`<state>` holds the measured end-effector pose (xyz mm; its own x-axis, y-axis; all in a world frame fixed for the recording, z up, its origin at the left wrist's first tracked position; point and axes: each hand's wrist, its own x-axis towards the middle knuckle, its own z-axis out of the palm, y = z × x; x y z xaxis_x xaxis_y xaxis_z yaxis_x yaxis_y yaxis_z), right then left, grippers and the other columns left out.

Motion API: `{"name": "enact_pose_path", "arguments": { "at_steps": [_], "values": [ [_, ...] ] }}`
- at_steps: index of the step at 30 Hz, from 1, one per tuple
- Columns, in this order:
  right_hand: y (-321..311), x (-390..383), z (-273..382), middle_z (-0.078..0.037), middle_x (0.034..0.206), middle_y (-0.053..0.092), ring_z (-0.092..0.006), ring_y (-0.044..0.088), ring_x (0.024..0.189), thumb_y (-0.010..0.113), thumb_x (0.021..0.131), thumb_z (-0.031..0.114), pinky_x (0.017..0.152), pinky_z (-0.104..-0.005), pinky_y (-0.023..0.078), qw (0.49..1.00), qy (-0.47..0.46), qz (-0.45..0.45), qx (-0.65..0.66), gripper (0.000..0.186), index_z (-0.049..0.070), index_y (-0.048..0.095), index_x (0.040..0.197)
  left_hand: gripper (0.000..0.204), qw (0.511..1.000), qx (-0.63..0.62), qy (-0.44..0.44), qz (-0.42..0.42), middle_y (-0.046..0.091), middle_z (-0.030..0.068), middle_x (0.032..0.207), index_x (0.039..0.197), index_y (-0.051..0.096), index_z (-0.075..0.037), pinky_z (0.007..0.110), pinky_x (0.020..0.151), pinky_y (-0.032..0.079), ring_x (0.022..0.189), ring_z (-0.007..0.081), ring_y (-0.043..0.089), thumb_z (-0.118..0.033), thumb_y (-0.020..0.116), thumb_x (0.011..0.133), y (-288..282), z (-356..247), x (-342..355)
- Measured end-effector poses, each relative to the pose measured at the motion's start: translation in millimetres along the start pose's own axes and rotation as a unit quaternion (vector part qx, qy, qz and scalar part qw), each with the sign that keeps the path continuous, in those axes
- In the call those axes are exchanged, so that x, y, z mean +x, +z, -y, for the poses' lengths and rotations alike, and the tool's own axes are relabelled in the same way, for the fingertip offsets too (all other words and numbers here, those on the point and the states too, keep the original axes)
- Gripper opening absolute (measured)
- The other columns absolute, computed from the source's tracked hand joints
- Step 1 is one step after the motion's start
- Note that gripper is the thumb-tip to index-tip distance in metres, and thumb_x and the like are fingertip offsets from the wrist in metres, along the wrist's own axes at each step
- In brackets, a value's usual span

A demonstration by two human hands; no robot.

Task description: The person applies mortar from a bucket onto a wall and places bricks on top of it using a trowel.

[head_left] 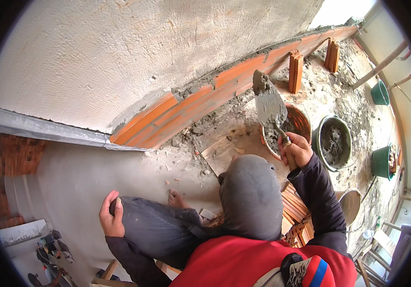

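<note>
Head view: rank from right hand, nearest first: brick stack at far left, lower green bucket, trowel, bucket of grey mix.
1. Trowel: gripped in the right hand.
2. Bucket of grey mix: just right of it.
3. Lower green bucket: farther right.
4. Brick stack: far left, across the floor.

I count my two hands (113, 215) (298, 151), one trowel (270, 107), one orange bucket (303, 123), one round dark tub (316, 144), two green buckets (380, 94) (380, 162) and two upright brick clusters (295, 74) (331, 56).
</note>
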<state>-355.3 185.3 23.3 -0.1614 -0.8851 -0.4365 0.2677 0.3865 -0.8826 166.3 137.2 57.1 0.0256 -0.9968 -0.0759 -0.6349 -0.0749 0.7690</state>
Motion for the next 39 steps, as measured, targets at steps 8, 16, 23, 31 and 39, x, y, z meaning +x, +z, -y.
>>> {"name": "enact_pose_path", "arguments": {
  "at_steps": [8, 16, 23, 31, 39],
  "values": [
    [-2.8, 8.2, 28.2, 0.001, 0.062, 0.053, -0.0072, 0.05, 0.049, 0.057, 0.085, 0.01, 0.046, -0.0222, 0.04, 0.971, 0.052, 0.114, -0.201, 0.01, 0.001, 0.058, 0.09, 0.051, 1.0, -0.005, -0.004, -0.006, 0.064, 0.0192, 0.117, 0.122, 0.057, 0.006, 0.035, 0.097, 0.043, 0.11, 0.0261, 0.06, -0.034, 0.062, 0.092, -1.9, -2.2, -0.2],
    [-13.5, 47.1, 67.4, -0.012, 0.068, 0.061, -0.0234, 0.059, 0.061, 0.066, 0.078, 0.016, 0.06, -0.0367, 0.047, 0.782, -0.119, 0.186, -0.583, 0.021, -0.001, 0.066, 0.09, 0.052, 1.0, -0.006, 0.002, -0.008, 0.065, 0.0191, 0.115, 0.121, 0.057, 0.006, 0.036, 0.097, 0.043, 0.109, 0.0267, 0.06, -0.036, 0.063, 0.091, 4.3, -9.7, 5.7],
    [12.2, 80.1, 136.4, -0.015, 0.072, 0.065, -0.0234, 0.064, 0.066, 0.075, 0.073, 0.018, 0.063, -0.0352, 0.05, 0.743, -0.056, 0.311, -0.589, 0.027, 0.0, 0.069, 0.093, 0.05, 1.0, 0.001, -0.024, -0.013, 0.064, 0.0185, 0.116, 0.122, 0.057, 0.005, 0.036, 0.1, 0.041, 0.111, 0.027, 0.058, -0.033, 0.063, 0.09, 2.0, -12.6, 2.7],
    [29.2, 196.3, 177.5, -0.003, 0.057, 0.06, -0.0102, 0.058, 0.052, 0.065, 0.075, 0.013, 0.049, -0.0276, 0.046, 0.72, 0.056, 0.251, -0.644, 0.011, 0.002, 0.068, 0.079, 0.05, 1.0, 0.006, -0.022, -0.004, 0.064, 0.0194, 0.115, 0.123, 0.057, 0.006, 0.036, 0.1, 0.04, 0.11, 0.0275, 0.058, -0.031, 0.062, 0.09, 8.3, -16.0, 11.9],
    [-19.3, 193.7, 114.4, -0.005, 0.06, 0.057, -0.013, 0.053, 0.055, 0.069, 0.073, 0.012, 0.053, -0.0298, 0.042, 0.718, -0.176, 0.256, -0.622, 0.014, 0.001, 0.063, 0.078, 0.05, 0.999, 0.046, -0.026, 0.013, 0.064, 0.0198, 0.115, 0.123, 0.056, 0.006, 0.036, 0.1, 0.04, 0.11, 0.0282, 0.059, -0.031, 0.062, 0.09, 4.1, -19.0, 11.2]
  ]
}}
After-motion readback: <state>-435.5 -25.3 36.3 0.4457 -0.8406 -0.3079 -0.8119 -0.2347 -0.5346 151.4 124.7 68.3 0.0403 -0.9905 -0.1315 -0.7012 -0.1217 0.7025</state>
